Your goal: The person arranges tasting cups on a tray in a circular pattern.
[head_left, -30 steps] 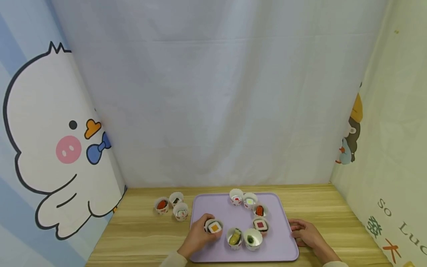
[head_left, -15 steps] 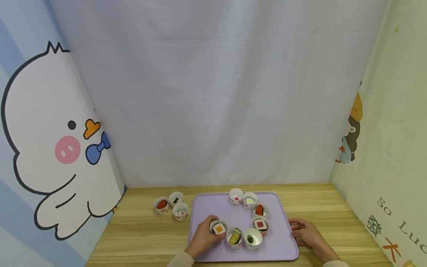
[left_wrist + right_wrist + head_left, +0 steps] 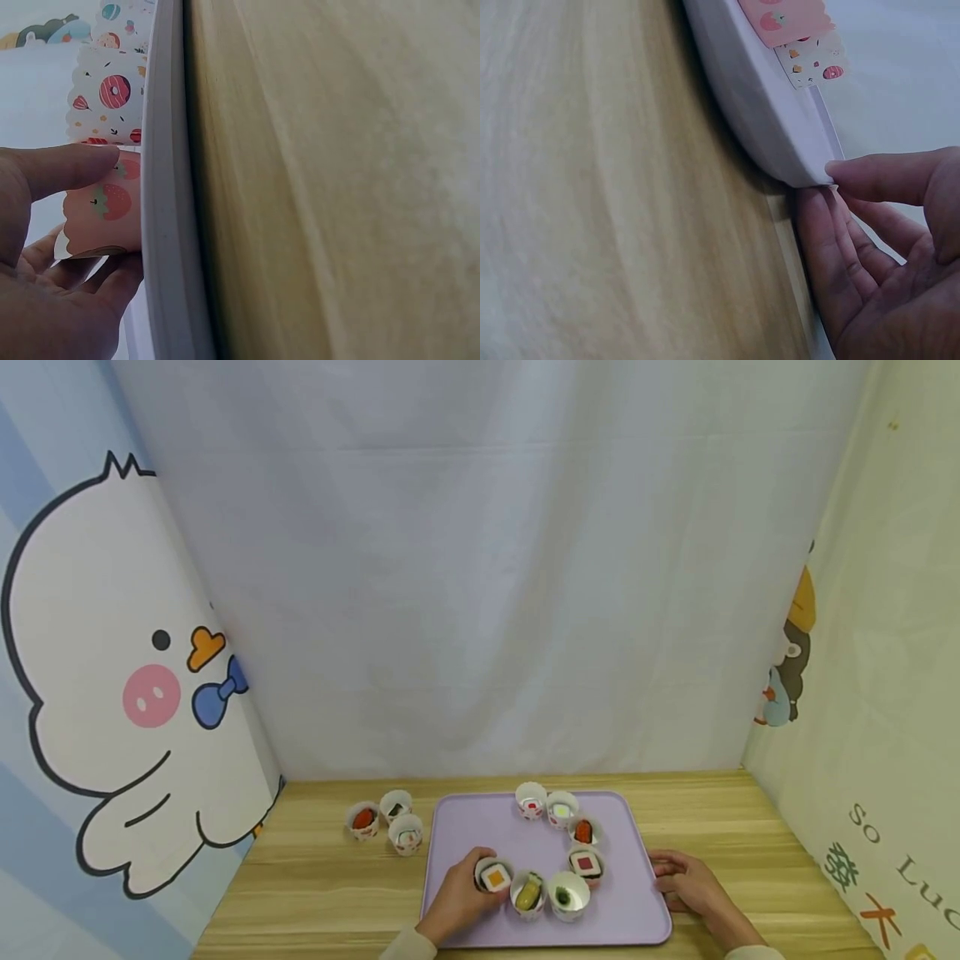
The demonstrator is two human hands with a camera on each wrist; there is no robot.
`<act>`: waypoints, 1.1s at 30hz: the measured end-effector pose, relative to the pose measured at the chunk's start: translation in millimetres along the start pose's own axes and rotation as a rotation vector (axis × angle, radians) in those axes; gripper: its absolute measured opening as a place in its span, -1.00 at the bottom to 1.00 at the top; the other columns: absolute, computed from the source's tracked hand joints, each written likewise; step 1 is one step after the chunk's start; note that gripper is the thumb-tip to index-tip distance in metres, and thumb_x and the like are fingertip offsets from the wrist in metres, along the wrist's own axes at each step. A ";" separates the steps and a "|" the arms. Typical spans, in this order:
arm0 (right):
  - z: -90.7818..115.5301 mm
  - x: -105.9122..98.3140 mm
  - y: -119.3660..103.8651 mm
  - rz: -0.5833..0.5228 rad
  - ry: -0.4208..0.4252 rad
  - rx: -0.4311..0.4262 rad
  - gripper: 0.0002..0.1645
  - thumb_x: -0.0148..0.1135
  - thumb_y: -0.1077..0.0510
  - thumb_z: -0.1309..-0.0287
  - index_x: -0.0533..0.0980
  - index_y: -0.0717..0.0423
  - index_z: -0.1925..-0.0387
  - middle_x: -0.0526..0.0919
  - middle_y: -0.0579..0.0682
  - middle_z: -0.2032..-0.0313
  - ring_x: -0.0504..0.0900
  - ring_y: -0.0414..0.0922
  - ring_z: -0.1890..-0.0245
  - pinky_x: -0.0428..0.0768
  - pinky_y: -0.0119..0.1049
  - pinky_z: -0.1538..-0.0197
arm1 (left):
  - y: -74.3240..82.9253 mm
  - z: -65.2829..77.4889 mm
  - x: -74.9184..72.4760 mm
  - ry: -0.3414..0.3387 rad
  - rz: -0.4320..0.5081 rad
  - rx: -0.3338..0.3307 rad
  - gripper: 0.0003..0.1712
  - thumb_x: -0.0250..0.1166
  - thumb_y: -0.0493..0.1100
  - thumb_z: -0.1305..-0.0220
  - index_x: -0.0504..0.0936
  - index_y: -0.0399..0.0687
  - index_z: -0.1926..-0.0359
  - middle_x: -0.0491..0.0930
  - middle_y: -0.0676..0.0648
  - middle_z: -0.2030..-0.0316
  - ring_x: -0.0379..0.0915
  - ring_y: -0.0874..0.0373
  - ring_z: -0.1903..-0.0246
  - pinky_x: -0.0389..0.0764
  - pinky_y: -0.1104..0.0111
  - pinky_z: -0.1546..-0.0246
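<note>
My left hand [image 3: 459, 897] grips a paper baking cup [image 3: 94, 214], pink with strawberries, that holds a toy-like sushi roll [image 3: 495, 878] with an orange square centre. Thumb and fingers lie on opposite sides of the cup, which stands at the lavender tray's [image 3: 476, 822] left front area. Close to its right is a cup with a yellow-topped sushi piece [image 3: 528, 895], then a cup with a green-centred piece [image 3: 564, 897]. At the tray's right edge, my right hand [image 3: 692, 885] pinches the rim [image 3: 780, 127] between thumb and fingers.
Along the tray's right side curve more filled cups, among them a red-square roll [image 3: 586, 864] and an orange-topped piece [image 3: 583, 832]. Two cups stand at the back, one with a red-centred roll [image 3: 532, 805]. Left of the tray, three filled cups [image 3: 406, 838] cluster on the wooden table [image 3: 322, 885].
My left hand has moved the orange-centred sushi cup to the right, up beside the yellow-topped one, with little motion in the last half second. The right hand stays at the tray edge.
</note>
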State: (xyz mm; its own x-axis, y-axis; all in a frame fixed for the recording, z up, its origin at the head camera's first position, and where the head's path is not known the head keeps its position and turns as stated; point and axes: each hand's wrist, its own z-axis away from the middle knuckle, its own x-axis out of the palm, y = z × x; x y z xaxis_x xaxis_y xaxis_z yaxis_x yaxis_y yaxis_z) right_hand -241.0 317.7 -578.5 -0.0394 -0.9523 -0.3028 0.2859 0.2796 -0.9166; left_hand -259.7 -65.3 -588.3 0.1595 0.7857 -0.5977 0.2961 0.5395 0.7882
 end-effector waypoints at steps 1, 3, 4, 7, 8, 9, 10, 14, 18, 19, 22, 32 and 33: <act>0.2 0.0 0.3 0.005 0.001 0.001 -0.30 0.24 0.47 0.04 0.40 0.37 -0.24 0.60 0.02 0.25 0.60 -0.12 0.29 0.69 -0.16 0.30 | -0.1 0.8 0.1 -0.005 0.002 -0.005 -0.34 0.57 -0.08 0.05 0.50 -0.10 -0.08 0.65 -0.06 0.08 0.55 0.09 0.09 0.55 0.26 0.08; 0.9 0.4 0.4 0.008 0.006 0.006 -0.30 0.24 0.47 0.04 0.40 0.36 -0.24 0.61 0.03 0.24 0.61 -0.12 0.29 0.69 -0.16 0.29 | -0.2 2.3 0.0 -0.009 0.008 -0.006 -0.30 0.56 -0.07 0.04 0.49 -0.14 -0.12 0.65 -0.08 0.07 0.55 0.09 0.08 0.55 0.28 0.09; 1.3 0.6 0.3 0.007 0.010 0.011 -0.30 0.24 0.46 0.04 0.41 0.35 -0.23 0.61 0.03 0.24 0.61 -0.12 0.29 0.69 -0.16 0.29 | -0.1 3.1 -0.1 -0.012 0.009 -0.007 -0.28 0.56 -0.06 0.03 0.48 -0.16 -0.14 0.64 -0.09 0.06 0.54 0.10 0.10 0.55 0.30 0.11; 2.6 0.8 0.4 0.013 0.003 0.012 -0.31 0.24 0.46 0.03 0.40 0.36 -0.24 0.61 0.04 0.23 0.61 -0.12 0.29 0.69 -0.16 0.29 | 1.3 5.9 -1.7 -0.023 0.011 -0.007 -0.22 0.56 -0.07 0.02 0.45 -0.20 -0.20 0.63 -0.11 0.05 0.52 0.14 0.14 0.54 0.38 0.18; 3.2 0.9 0.2 0.010 0.002 0.013 -0.31 0.24 0.46 0.03 0.40 0.36 -0.24 0.61 0.04 0.23 0.61 -0.13 0.29 0.69 -0.16 0.29 | 2.3 7.0 -2.5 -0.029 0.012 -0.010 -0.21 0.56 -0.08 0.03 0.44 -0.20 -0.22 0.62 -0.11 0.04 0.52 0.14 0.14 0.55 0.39 0.19; 3.7 1.0 0.1 0.007 0.002 0.012 -0.31 0.24 0.46 0.03 0.40 0.36 -0.24 0.61 0.04 0.23 0.61 -0.12 0.29 0.69 -0.16 0.29 | 3.3 8.2 -3.4 -0.037 0.014 -0.012 -0.19 0.56 -0.10 0.03 0.42 -0.22 -0.24 0.62 -0.13 0.02 0.52 0.13 0.13 0.56 0.38 0.18; 4.2 1.0 -0.1 0.005 0.001 0.012 -0.31 0.24 0.46 0.03 0.41 0.36 -0.24 0.61 0.04 0.24 0.60 -0.12 0.29 0.69 -0.16 0.29 | 4.8 9.6 -4.7 -0.042 0.016 -0.015 -0.17 0.56 -0.12 0.04 0.41 -0.22 -0.25 0.61 -0.15 0.00 0.52 0.11 0.10 0.57 0.35 0.15; 5.2 0.5 -0.2 0.006 0.000 0.012 -0.31 0.24 0.46 0.04 0.41 0.36 -0.23 0.61 0.04 0.23 0.60 -0.12 0.29 0.69 -0.16 0.29 | 9.4 15.3 -10.1 -0.059 0.044 -0.024 -0.11 0.56 -0.16 0.06 0.36 -0.26 -0.30 0.55 -0.27 -0.12 0.53 -0.11 -0.03 0.59 0.08 -0.04; 5.6 0.5 0.9 0.016 0.002 0.021 -0.31 0.26 0.45 0.05 0.42 0.34 -0.23 0.61 0.03 0.23 0.60 -0.13 0.28 0.69 -0.17 0.29 | 10.3 19.4 -16.1 -0.048 0.119 -0.031 -0.08 0.55 -0.07 0.01 0.33 -0.30 -0.32 0.44 -0.35 -0.24 0.42 -0.29 -0.20 0.49 -0.09 -0.18; 5.8 0.5 1.3 0.018 -0.002 0.020 -0.31 0.26 0.45 0.04 0.42 0.35 -0.23 0.61 0.03 0.23 0.60 -0.13 0.28 0.69 -0.17 0.29 | 10.1 20.2 -17.9 -0.044 0.139 -0.033 -0.08 0.53 -0.06 -0.01 0.32 -0.31 -0.32 0.42 -0.36 -0.27 0.37 -0.31 -0.24 0.46 -0.10 -0.21; 6.3 0.4 2.2 0.014 -0.006 0.022 -0.31 0.26 0.45 0.04 0.42 0.34 -0.23 0.61 0.01 0.24 0.60 -0.14 0.29 0.68 -0.18 0.31 | 9.5 22.6 -24.5 -0.029 0.184 -0.042 -0.12 0.49 -0.11 -0.05 0.31 -0.32 -0.33 0.35 -0.37 -0.32 0.27 -0.34 -0.30 0.41 -0.10 -0.26; 5.5 -2.4 -3.6 0.004 -0.033 -0.009 -0.29 0.25 0.44 0.02 0.38 0.38 -0.25 0.62 -0.03 0.27 0.61 -0.14 0.30 0.69 -0.16 0.31 | 0.4 25.9 -53.6 0.130 0.192 -0.029 -0.31 0.39 -0.21 -0.18 0.35 -0.28 -0.29 0.42 -0.40 -0.24 0.36 -0.31 -0.27 0.50 0.00 -0.20; 5.7 -2.6 -3.8 0.006 -0.033 -0.012 -0.29 0.25 0.44 0.02 0.37 0.38 -0.26 0.62 -0.04 0.28 0.61 -0.13 0.30 0.69 -0.17 0.31 | -0.6 26.3 -56.3 0.144 0.202 -0.035 -0.31 0.39 -0.22 -0.18 0.35 -0.28 -0.30 0.42 -0.40 -0.24 0.36 -0.31 -0.27 0.50 0.01 -0.21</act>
State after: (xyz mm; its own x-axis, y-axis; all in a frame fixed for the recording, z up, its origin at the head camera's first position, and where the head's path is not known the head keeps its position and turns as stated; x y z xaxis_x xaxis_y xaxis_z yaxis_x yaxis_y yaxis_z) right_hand -236.6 318.4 -572.7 -0.0063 -0.9539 -0.3001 0.2746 0.2869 -0.9177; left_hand -244.0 -117.8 -559.0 0.0751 0.9123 -0.4026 0.2390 0.3755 0.8955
